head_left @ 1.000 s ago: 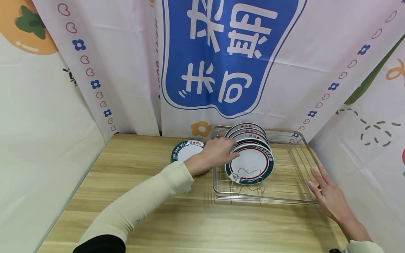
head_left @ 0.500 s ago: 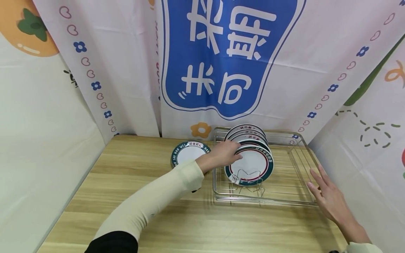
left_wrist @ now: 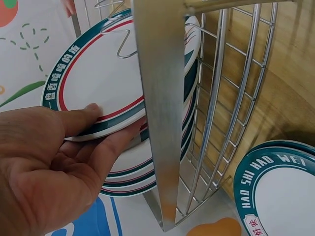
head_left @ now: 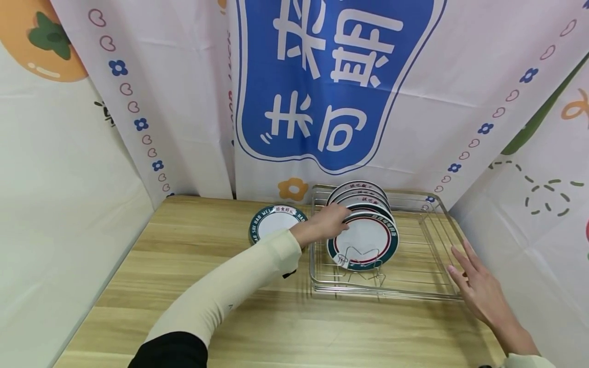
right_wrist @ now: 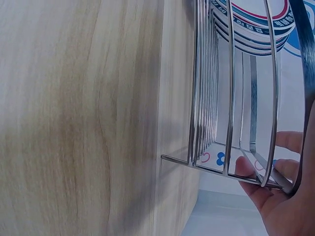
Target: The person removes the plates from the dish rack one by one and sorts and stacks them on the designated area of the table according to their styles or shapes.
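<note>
The front plate (head_left: pixel 368 237) stands tilted back in a wire rack (head_left: pixel 391 291), right of centre in the head view, with its upper left edge in the left hand (head_left: pixel 330 221): thumb on the white face, fingers behind, pinching the rim. More plates (head_left: pixel 368 199) lean in a row behind it. The right hand (head_left: pixel 483 291), at lower right, has thumb and fingers around the rack's near right corner. Outside the rack, just left of it, a flat plate (head_left: pixel 279 223) lies on the pale wood-grain table (head_left: pixel 313 337), another rim showing beneath. White printed cloth (head_left: pixel 193 128) closes the space at back and sides, with an orange fruit motif (head_left: pixel 41 41) at upper left and hearts and blue flowers along two slanting bands. A blue panel (head_left: pixel 317 87) at top centre bears big sideways white characters, 未来可期. The flat plate's green rim reads "HAO SHI HAO WEI"; the front plate's rim lettering is too small to read surely.
</note>
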Demonstrator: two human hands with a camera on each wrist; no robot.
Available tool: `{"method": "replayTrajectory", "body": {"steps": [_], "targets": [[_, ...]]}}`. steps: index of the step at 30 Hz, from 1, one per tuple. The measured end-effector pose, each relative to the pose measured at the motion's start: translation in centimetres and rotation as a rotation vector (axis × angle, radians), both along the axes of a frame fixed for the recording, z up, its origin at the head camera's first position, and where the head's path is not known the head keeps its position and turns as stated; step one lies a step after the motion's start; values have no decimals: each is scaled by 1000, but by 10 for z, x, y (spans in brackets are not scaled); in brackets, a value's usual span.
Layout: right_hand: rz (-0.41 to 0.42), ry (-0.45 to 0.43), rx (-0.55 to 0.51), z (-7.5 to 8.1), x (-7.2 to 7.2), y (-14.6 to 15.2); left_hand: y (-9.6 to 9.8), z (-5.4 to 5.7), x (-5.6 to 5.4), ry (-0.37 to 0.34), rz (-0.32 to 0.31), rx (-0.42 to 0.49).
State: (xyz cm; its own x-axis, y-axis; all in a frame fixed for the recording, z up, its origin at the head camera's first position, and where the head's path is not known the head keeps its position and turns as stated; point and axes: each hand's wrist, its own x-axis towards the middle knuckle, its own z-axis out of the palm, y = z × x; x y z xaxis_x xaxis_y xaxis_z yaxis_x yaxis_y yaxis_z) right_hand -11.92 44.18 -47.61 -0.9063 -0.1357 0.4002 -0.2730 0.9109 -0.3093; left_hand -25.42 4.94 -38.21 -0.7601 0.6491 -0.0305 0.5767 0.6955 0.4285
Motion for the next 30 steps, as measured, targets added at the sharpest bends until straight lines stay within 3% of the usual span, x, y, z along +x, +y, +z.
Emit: {"method": "replayTrajectory", "body": {"steps": [7,17,26,30], "targets": [[5,9,-3,-2,0,-1,-4,-1,2,5,-22,37],[-1,4,-13,1,-3,-4,-11,1,5,86,-21,25],[1,6,-24,1,-2,-3,-25,15,9,106,1,96],[-3,15,-23,3,0,-2,-33,22,13,150,14,139]]}}
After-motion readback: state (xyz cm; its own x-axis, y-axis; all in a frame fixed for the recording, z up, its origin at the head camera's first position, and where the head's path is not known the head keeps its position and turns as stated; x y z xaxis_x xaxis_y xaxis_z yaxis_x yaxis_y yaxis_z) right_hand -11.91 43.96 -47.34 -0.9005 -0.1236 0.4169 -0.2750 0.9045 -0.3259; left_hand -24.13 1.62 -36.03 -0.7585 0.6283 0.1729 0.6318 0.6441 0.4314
